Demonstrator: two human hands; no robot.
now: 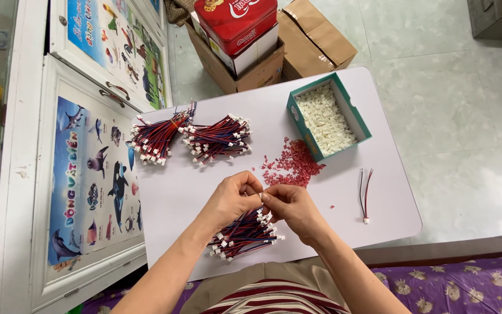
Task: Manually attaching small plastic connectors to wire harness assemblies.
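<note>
Two hands at work over a white table.

Largest first: the table fills the frame's middle; a teal box of white connectors sits upper right, two wire bundles lie upper centre, and a heap of red bits lies just above my hands. At lower centre my left hand and right hand meet, fingertips pressed together, pinching wire ends of the bundle beneath them. A single lead lies apart, right.

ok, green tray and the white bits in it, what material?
Green tray: looks like printed cardboard, matte, with thin folded walls and a pale inner face. White bits: probably moulded plastic, slightly glossy, small and uniform; too small to be sure.
</note>
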